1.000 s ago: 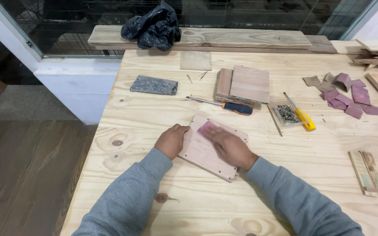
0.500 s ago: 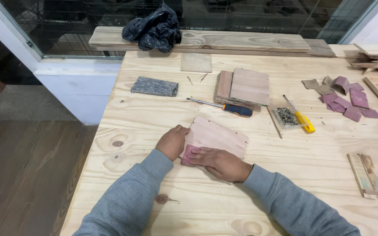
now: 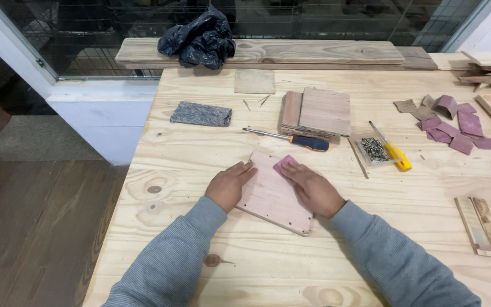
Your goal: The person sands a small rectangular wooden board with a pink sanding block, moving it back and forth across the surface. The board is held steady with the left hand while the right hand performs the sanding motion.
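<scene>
A small pale wooden board (image 3: 271,196) with screw holes lies flat on the plywood table (image 3: 171,148). My left hand (image 3: 228,185) rests on the board's left edge, fingers flat, pinning it down. My right hand (image 3: 313,187) presses a piece of pink sandpaper (image 3: 284,164) onto the board's far right part; only the paper's tip shows past my fingers.
Behind the board lie a screwdriver (image 3: 294,139), a stack of wood panels (image 3: 318,112), a clear box of screws (image 3: 374,149) with a yellow tool (image 3: 396,154), a grey block (image 3: 200,114), and loose sandpaper pieces (image 3: 453,125). A wood strip (image 3: 481,226) lies right. A black bag (image 3: 200,37) sits on the far plank.
My right hand slid the sandpaper from the board's far side to its near left, then back to the far right. My left hand opened flatter on the board's edge.
</scene>
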